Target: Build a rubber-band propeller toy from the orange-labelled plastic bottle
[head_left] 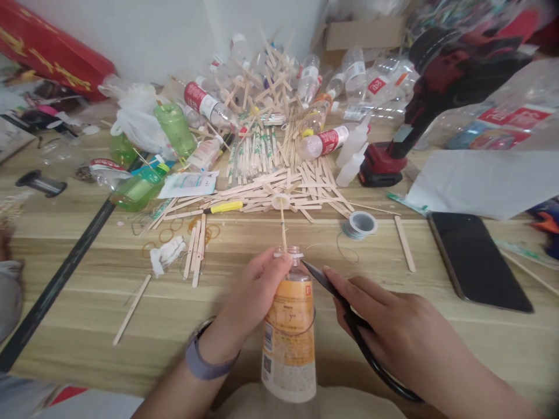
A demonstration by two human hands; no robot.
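Note:
A clear plastic bottle with an orange label stands upright near the table's front edge. Around its neck and upper side my left hand is wrapped, thumb near the rim. A thin stick rises from the bottle mouth, with a round whitish cap at its top. My right hand grips black scissors, whose tip points at the bottle neck. A thin ring circles the bottle over its label.
Behind lie scattered wooden sticks, a yellow-handled tool and plastic bottles. To the right are a wire spool, a phone and an upright cordless drill. A partly visible person's arm is at the left edge.

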